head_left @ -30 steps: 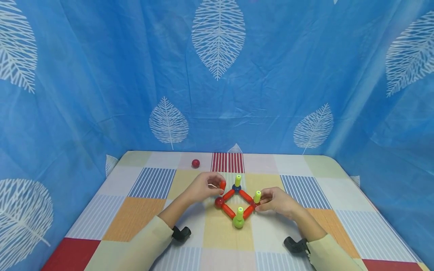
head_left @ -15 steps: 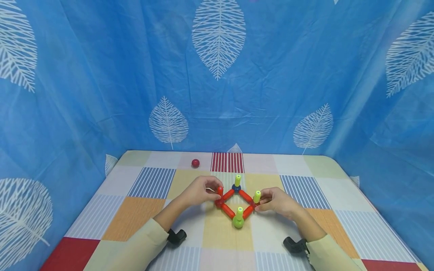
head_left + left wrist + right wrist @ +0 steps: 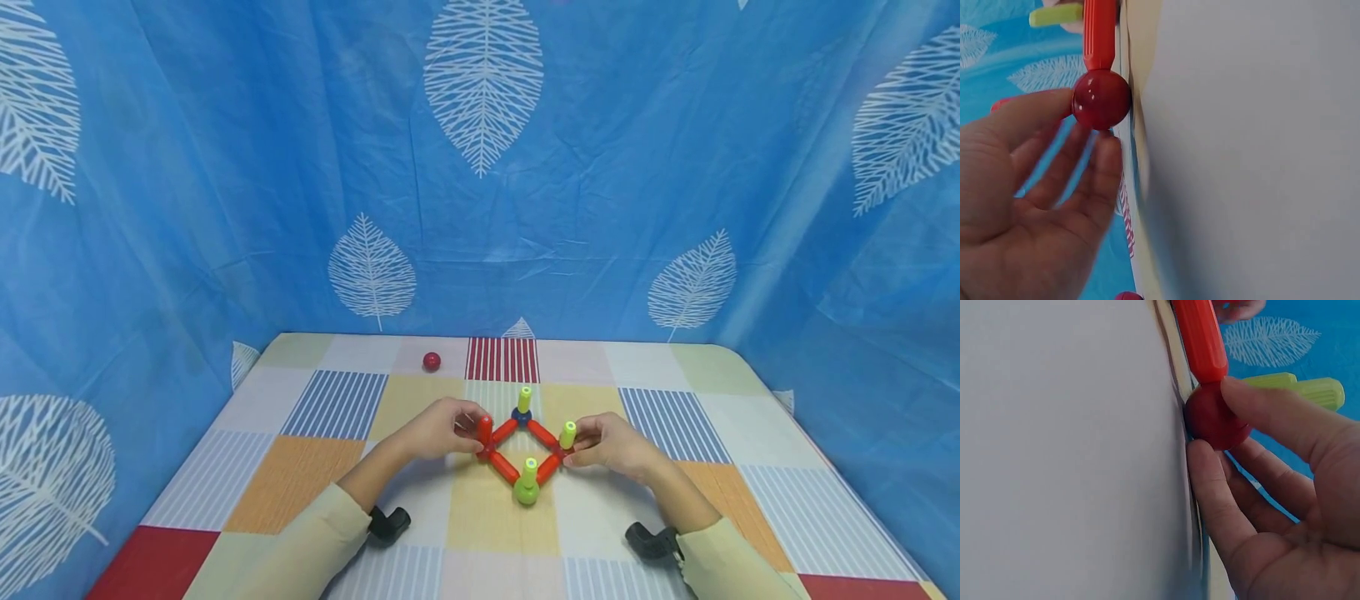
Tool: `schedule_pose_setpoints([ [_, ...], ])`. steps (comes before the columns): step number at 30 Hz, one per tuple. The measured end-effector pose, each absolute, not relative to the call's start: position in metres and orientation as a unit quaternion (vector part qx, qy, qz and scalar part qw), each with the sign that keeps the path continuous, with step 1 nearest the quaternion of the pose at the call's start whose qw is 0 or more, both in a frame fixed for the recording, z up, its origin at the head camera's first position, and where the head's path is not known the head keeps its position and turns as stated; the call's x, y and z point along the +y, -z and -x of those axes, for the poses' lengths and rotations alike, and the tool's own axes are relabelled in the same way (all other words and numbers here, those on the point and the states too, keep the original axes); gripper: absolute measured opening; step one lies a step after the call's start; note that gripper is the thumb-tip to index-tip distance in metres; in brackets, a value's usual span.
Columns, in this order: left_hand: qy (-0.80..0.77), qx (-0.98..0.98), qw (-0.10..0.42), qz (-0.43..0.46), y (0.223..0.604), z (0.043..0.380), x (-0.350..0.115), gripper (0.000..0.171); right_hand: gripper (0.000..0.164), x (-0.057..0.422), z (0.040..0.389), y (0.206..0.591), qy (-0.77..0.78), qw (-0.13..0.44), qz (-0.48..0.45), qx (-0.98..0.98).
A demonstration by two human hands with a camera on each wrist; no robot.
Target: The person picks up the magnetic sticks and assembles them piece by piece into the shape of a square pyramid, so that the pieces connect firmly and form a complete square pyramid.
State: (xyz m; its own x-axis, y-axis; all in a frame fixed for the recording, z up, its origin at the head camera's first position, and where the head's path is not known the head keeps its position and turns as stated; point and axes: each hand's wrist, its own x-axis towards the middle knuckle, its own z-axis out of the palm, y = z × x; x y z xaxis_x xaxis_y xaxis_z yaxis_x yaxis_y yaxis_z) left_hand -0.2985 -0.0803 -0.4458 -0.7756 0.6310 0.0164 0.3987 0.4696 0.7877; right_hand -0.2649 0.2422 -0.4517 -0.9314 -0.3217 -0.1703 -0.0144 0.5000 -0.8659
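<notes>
A diamond frame of red rods lies on the table, with a ball at each corner. At its left corner is a red ball, pinched by the thumb and fingers of my left hand. A red rod stands upright on that ball. My right hand grips the red ball at the right corner, which carries a yellow-green rod. The far corner is a dark blue ball and the near one a green ball; both bear upright yellow-green rods.
A loose red ball lies toward the back of the table, left of the frame. The patchwork tablecloth covers the table. Behind and at both sides hangs a blue curtain with white leaves.
My left hand has lowered the red rod onto the left corner ball, where it now stands upright. Its fingers have slid down to the ball. My right hand has stayed in place.
</notes>
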Motion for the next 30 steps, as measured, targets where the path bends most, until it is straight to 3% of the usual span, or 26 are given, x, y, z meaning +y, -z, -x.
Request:
schedule_pose_setpoints([
  [9, -0.393, 0.847, 0.167, -0.315, 0.449, 0.292, -0.084, 0.021, 0.025, 0.232, 0.262, 0.449, 0.463, 0.094, 0.042, 0.88],
  [15, -0.401, 0.842, 0.174, -0.316, 0.448, 0.29, -0.085, 0.018, 0.009, 0.225, 0.247, 0.442, 0.454, 0.155, 0.065, 0.875],
  [20, -0.398, 0.843, 0.174, -0.317, 0.447, 0.289, -0.083, 0.017, 0.022, 0.213, 0.231, 0.438, 0.495, 0.205, 0.152, 0.831],
  [30, -0.388, 0.864, 0.161, -0.279, 0.446, 0.281, -0.077, 0.02, 0.04, 0.198, 0.222, 0.442, 0.445, 0.117, 0.136, 0.877],
])
